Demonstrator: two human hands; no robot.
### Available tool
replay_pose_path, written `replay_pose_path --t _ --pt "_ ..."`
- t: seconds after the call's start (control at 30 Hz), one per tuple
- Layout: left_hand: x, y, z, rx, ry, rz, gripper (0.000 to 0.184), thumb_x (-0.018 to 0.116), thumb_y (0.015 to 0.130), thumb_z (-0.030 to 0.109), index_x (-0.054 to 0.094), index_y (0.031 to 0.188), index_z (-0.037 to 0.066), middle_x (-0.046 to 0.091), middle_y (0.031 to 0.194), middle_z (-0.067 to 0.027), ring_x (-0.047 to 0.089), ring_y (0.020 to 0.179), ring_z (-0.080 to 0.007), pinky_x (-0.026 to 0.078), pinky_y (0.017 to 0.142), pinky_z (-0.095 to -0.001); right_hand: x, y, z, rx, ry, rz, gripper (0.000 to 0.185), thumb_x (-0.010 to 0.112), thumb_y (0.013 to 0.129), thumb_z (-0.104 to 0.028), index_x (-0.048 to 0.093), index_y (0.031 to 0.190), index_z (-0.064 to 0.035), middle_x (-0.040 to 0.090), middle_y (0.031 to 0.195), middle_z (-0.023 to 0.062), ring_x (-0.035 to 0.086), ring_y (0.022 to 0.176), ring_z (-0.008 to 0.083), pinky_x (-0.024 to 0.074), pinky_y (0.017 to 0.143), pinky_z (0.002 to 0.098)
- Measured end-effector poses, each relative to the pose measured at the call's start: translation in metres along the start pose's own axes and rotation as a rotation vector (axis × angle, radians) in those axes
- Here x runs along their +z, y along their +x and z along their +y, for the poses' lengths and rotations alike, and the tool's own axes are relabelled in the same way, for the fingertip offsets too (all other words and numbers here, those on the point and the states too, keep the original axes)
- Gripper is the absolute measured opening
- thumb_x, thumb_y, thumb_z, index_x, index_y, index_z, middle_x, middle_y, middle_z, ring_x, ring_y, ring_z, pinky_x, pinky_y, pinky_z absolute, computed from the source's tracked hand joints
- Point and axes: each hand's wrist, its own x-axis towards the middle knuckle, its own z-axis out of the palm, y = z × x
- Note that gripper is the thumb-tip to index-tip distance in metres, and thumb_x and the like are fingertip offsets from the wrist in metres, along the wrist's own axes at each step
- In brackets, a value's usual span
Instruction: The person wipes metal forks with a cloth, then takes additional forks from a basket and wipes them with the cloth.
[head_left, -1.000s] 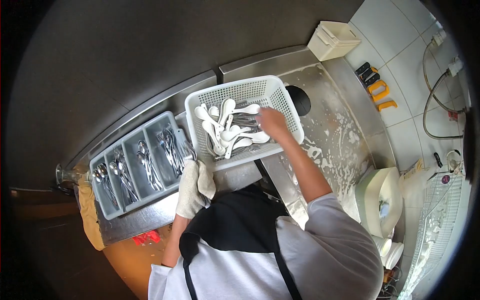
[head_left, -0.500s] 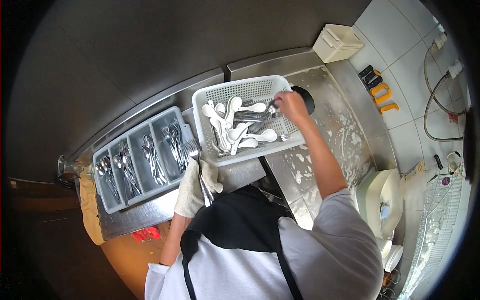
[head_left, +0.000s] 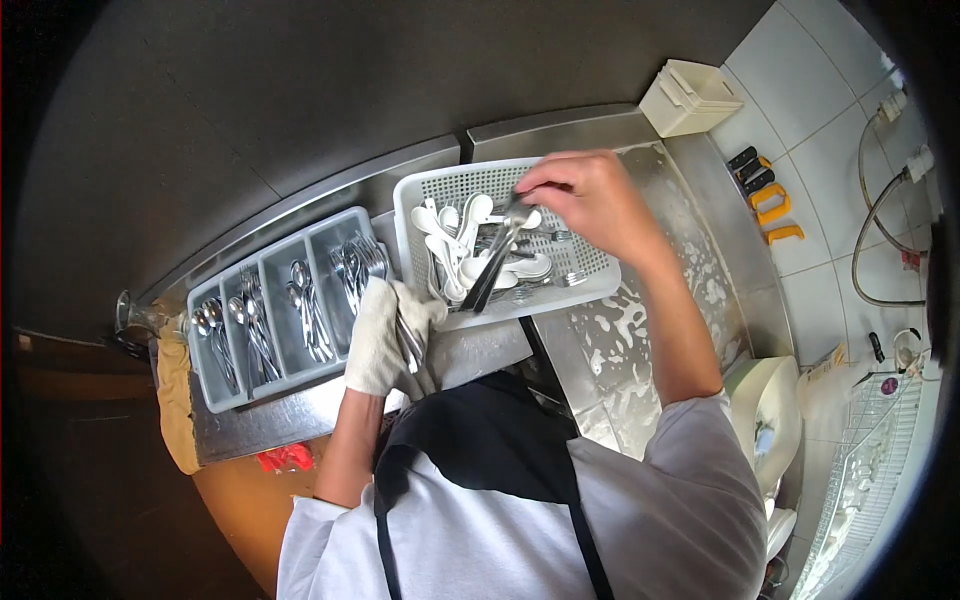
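1. Cutlery tray (head_left: 292, 376), left of the covered left hand: grey and divided into compartments, with metal cutlery (head_left: 310, 322) lying lengthwise in them. Its near right corner is just beside that hand.

2. Left hand (head_left: 378, 338): covered by a whitish cloth or mitt and closed around metal forks (head_left: 375, 262). The tines point away from the body, above the hand; the handles run down past it. Their exact number cannot be told. The fabric should add friction on smooth metal; the shafts offer a safer hold than the tines.

3. White basket (head_left: 470, 182), between the hands and partly beneath the right: perforated, holding loose forks and white spoons (head_left: 470, 272). These spoons look light, with smooth, broad bowls; whether they are plastic or ceramic, hence brittle, cannot be told.

4. Metal spoons (head_left: 500, 252), hanging from the right hand over the basket: bowls at the fingers, handles slanting down towards the left hand. They are probably light individually, stiff and slippery if damp. The narrow neck below the bowl should give the surest pinch.

5. Right hand (head_left: 590, 200): bare, thumb and fingers nearly together, pinching the spoons at the bowl end.

6. Steel worktop (head_left: 660, 300), right of and below the right hand: wet and flecked with suds.
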Motion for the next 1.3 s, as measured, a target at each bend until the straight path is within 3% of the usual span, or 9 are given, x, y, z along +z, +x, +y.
replay_pose_path --t 0.2,0.23,0.27,0.37,0.5,0.67,0.9,1.1,1.3 --pt "0.022 0.016 0.002 -0.090 -0.005 -0.231 0.057 0.033 0.106 0.049 0.054 0.122 -0.002 0.063 0.119 -0.0169 0.065 0.103 -0.0241 0.054 0.088 -0.0378 0.056 0.038 -0.004 0.090 0.333 -0.409 0.017 0.073 0.081 -0.010 0.073 0.094 0.0017 0.072 0.081 0.0123 0.070 0.071 0.0178 0.0537 0.066 0.0300" --pt "0.012 0.023 -0.012 0.385 0.618 -0.163 0.049 0.035 0.106 0.047 0.054 0.117 0.003 0.061 0.099 -0.0101 0.062 0.088 -0.0199 0.053 0.077 -0.0333 0.067 0.040 0.004 0.098 0.304 -0.393 0.020 0.073 0.082 -0.011 0.072 0.098 0.0015 0.072 0.082 0.0124 0.070 0.071 0.0175 0.0535 0.066 0.0303" --pt "0.035 0.010 -0.011 0.397 0.686 -0.113 0.038 0.039 0.106 0.041 0.053 0.113 0.007 0.058 0.090 -0.0060 0.060 0.079 -0.0159 0.051 0.069 -0.0286 0.080 0.039 0.015 0.106 0.274 -0.378 0.023 0.073 0.082 -0.012 0.072 0.101 0.0013 0.072 0.082 0.0125 0.069 0.071 0.0173 0.0534 0.066 0.0305" --pt "0.007 0.017 -0.011 -0.036 0.457 -0.116 0.014 0.052 0.103 0.027 0.053 0.104 0.013 0.053 0.087 0.0010 0.053 0.071 -0.0078 0.042 0.057 -0.0227 0.107 0.014 0.082 0.338 0.369 -0.242 0.029 0.072 0.085 -0.020 0.070 0.106 0.0000 0.072 0.086 0.0151 0.070 0.075 0.0220 0.0536 0.069 0.0349" --pt "-0.041 0.006 -0.035 0.099 0.343 -0.007 0.014 0.060 0.097 0.019 0.056 0.104 0.008 0.056 0.082 -0.0010 0.055 0.067 -0.0103 0.045 0.055 -0.0255 0.108 -0.090 0.176 0.473 -0.670 -0.652 0.024 0.073 0.079 -0.027 0.073 0.088 -0.0050 0.072 0.092 0.0177 0.069 0.092 0.0343 0.0552 0.079 0.0434" --pt "-0.028 -0.021 -0.021 0.050 0.095 -0.003 0.012 0.058 0.096 0.010 0.055 0.106 0.005 0.059 0.085 -0.0045 0.060 0.072 -0.0137 0.052 0.059 -0.0285 0.130 -0.149 0.204 0.396 -0.684 -0.908 0.020 0.072 0.078 -0.027 0.072 0.085 -0.0071 0.071 0.087 0.0162 0.069 0.089 0.0330 0.0538 0.079 0.0451" --pt "-0.033 -0.017 -0.019 -0.064 -0.049 -0.015 0.020 0.052 0.101 0.023 0.055 0.105 0.003 0.060 0.087 -0.0097 0.062 0.071 -0.0221 0.057 0.065 -0.0346 0.031 -0.087 0.129 0.393 -0.194 -0.271 0.017 0.068 0.086 -0.023 0.073 0.088 -0.0069 0.067 0.077 0.0170 0.065 0.070 0.0332 0.0507 0.066 0.0414" --pt "-0.010 -0.017 -0.024 -0.007 0.007 0.043 0.032 0.050 0.102 0.030 0.056 0.100 -0.001 0.060 0.081 -0.0124 0.061 0.067 -0.0249 0.055 0.066 -0.0379 0.023 -0.041 0.037 0.548 0.337 -0.238 0.019 0.067 0.093 -0.020 0.073 0.093 -0.0015 0.069 0.080 0.0025 0.060 0.067 0.0080 0.0490 0.060 0.0245" --pt "-0.027 0.002 -0.032 -0.041 0.348 -0.254 0.022 0.052 0.102 0.025 0.051 0.108 0.004 0.056 0.076 -0.0074 0.058 0.062 -0.0205 0.051 0.057 -0.0342 0.102 -0.039 0.052 0.642 0.613 -0.254 0.050 0.068 0.090 -0.041 0.061 0.123 -0.0035 0.071 0.105 0.0118 0.068 0.091 0.0190 0.0532 0.078 0.0323"
